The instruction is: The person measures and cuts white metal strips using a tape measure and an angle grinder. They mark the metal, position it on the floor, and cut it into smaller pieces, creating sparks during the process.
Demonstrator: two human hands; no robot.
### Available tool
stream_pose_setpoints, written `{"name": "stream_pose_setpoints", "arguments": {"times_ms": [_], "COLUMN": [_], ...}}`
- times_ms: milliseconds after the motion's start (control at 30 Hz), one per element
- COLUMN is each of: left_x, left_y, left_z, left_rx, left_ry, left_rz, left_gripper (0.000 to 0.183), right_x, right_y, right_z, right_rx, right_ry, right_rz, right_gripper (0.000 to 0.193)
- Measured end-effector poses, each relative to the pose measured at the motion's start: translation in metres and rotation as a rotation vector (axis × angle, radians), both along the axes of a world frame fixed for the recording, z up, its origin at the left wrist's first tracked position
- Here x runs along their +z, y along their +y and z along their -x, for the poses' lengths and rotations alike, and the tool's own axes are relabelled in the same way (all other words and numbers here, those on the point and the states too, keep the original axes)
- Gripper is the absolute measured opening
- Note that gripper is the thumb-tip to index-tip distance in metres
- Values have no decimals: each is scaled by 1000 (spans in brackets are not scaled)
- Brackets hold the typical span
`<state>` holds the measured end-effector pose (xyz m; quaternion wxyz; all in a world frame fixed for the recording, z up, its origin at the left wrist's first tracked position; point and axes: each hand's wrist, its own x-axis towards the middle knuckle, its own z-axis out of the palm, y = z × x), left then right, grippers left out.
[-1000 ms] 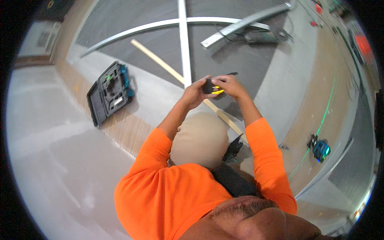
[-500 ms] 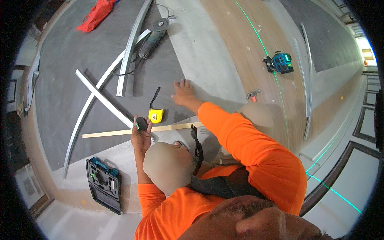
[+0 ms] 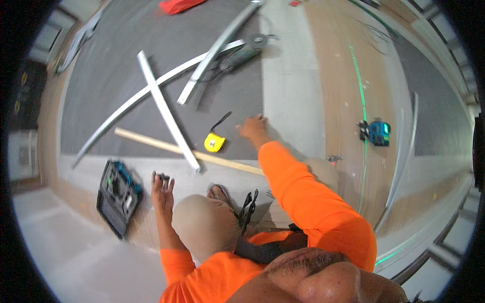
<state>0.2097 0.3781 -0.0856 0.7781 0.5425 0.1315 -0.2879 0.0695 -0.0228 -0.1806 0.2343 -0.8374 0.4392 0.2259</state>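
My left hand [image 3: 162, 194] is raised to the left of my knee, its fingers closed around a small black object [image 3: 162, 177] whose kind I cannot make out. My right arm stretches forward, and my right hand [image 3: 254, 128] is over the dark grey sheet near its pale border, fingers apart and nothing seen in them. Left of that hand lies a yellow tape measure [image 3: 214, 142] with a black wrist strap. A thin wooden strip [image 3: 172, 147] runs below it. One end of a metal channel [image 3: 164, 108] crosses the strip.
An open black tool case [image 3: 120, 197] with teal parts is beside my left hand. Farther off are an angle grinder [image 3: 240, 56] and more metal channels [image 3: 214, 53]. A teal laser level [image 3: 378, 133] casts a green line at right, with a hammer [image 3: 334, 159] nearer me.
The view has turned and shifted. My left hand has drawn back from the channel's end toward the tool case, still with the black object. My right hand stays outstretched over the grey sheet.
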Motion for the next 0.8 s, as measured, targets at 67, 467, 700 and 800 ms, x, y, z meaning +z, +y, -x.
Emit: {"name": "stream_pose_setpoints", "arguments": {"times_ms": [67, 467, 700, 800], "left_x": [-7, -24, -61, -85], "left_y": [9, 204, 291, 324], "left_z": [-19, -114, -173, -191], "left_rx": [26, 792, 1118, 1223], "left_ry": [-31, -182, -141, -192], "left_rz": [27, -123, -440, -531], "left_gripper": [55, 67, 68, 69], "right_x": [-32, -10, -25, -24], "right_y": [-15, 18, 21, 24], "right_z": [-1, -28, -30, -38], "right_rx": [-120, 102, 170, 154], "right_ry": [-73, 155, 299, 355], "right_rz": [25, 106, 192, 175], "right_gripper": [72, 106, 109, 108]}}
